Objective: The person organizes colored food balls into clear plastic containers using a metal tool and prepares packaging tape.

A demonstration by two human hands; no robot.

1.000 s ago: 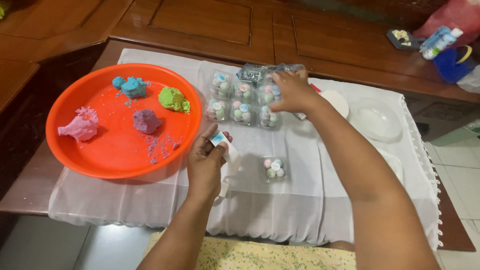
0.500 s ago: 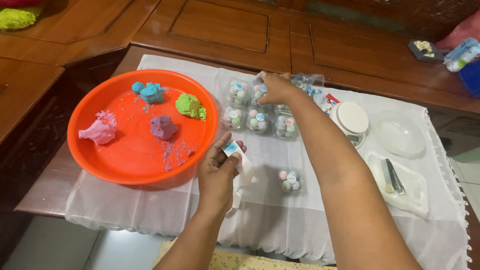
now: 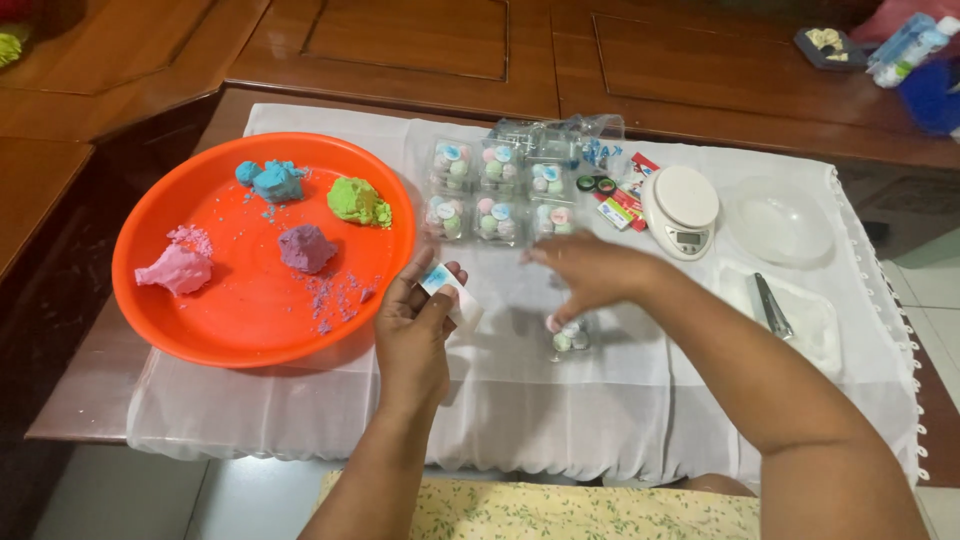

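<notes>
on the white cloth (image 3: pixel 330 400), left hand (image 3: pixel 415 335) grips a sticker roll (image 3: pixel 452 292); right hand (image 3: pixel 585 275), fingers loosely spread, hovers over a ball-filled clear box (image 3: pixel 568 336).

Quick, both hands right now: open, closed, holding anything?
Left hand: closed around a small white roll with a blue patch.
Right hand: blurred, above a small clear box of coloured balls; grip cannot be told.

Only one view on my end: head camera, looking steeply down and forward over both forearms, close range. Left hand (image 3: pixel 415 325) centre frame, right hand (image 3: pixel 580 275) beside it, white cloth-covered table (image 3: pixel 300 400) beneath them.
</notes>
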